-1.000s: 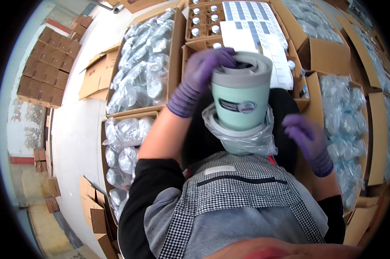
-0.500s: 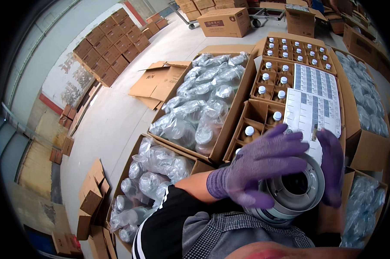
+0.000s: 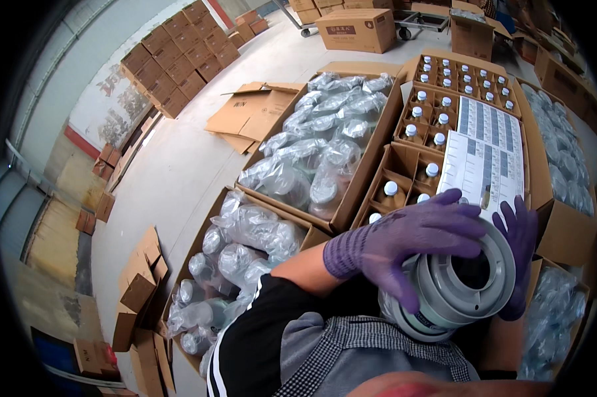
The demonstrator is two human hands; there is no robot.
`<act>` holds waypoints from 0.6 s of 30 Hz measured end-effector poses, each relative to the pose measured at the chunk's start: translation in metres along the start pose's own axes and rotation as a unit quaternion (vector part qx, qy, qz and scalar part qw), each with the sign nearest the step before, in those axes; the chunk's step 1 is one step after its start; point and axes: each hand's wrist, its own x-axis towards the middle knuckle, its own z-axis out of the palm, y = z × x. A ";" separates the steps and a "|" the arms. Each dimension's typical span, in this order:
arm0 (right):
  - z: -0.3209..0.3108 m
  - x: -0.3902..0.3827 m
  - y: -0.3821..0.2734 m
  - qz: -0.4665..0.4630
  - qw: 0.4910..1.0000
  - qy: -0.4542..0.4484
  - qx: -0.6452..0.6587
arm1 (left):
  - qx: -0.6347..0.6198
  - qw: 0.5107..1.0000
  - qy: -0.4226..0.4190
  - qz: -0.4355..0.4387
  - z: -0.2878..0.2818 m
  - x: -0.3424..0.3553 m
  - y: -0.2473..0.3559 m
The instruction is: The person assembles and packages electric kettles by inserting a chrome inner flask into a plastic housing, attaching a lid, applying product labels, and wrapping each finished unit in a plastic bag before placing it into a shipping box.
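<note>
- Warehouse floor (image 3: 179,165) of pale concrete, seen from above; stacked brown cartons (image 3: 172,69) stand along the far wall, and flattened cardboard sheets (image 3: 252,112) lie loose near the open boxes.
- Open box of bagged containers (image 3: 325,155) sits centre frame — clear plastic wraps, tightly packed, filling it to the rim.
- Second box of bagged containers (image 3: 235,255) lies nearer the person, at lower left of the first, partly hidden by the left forearm.
- Divided carton (image 3: 404,165) to the right holds white-capped bottles (image 3: 430,122) upright in cardboard cells; a printed white sheet (image 3: 483,155) lies across part of it.
- Grey round container (image 3: 460,288) is held close to the chest, in front of the divided carton, tilted so its ringed top and dark central opening face the camera. A clear plastic film clings to its lower side.
- Left hand (image 3: 411,241), in a purple glove, lies over the container's upper left rim — fingers spread and draped across the top, palm pressing down on it.
- Right hand (image 3: 520,255), also gloved purple, cups the container's right edge with fingers extended upward, close together, touching the rim.
- Black sleeve with white stripes (image 3: 252,331) and a checked apron (image 3: 364,357) fill the lower edge.
- More bagged containers (image 3: 563,159) sit in boxes at the far right.
</note>
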 end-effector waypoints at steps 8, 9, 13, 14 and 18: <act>-0.024 0.046 0.039 0.214 0.854 0.054 0.472 | -0.118 0.891 0.031 -0.437 0.007 0.040 -0.014; -0.031 0.064 0.052 0.221 0.868 0.111 0.431 | -0.131 0.868 0.015 -0.478 0.000 0.053 -0.016; -0.016 0.121 0.031 -0.080 0.983 0.166 -0.023 | -0.446 0.772 0.238 -0.385 -0.005 0.041 -0.093; -0.013 0.124 0.011 -0.125 0.984 0.054 -0.117 | -0.421 0.784 0.259 -0.376 -0.003 0.032 -0.104; 0.013 0.109 0.049 -0.124 0.965 0.011 -0.229 | -0.162 0.834 0.249 -0.465 0.020 0.038 -0.119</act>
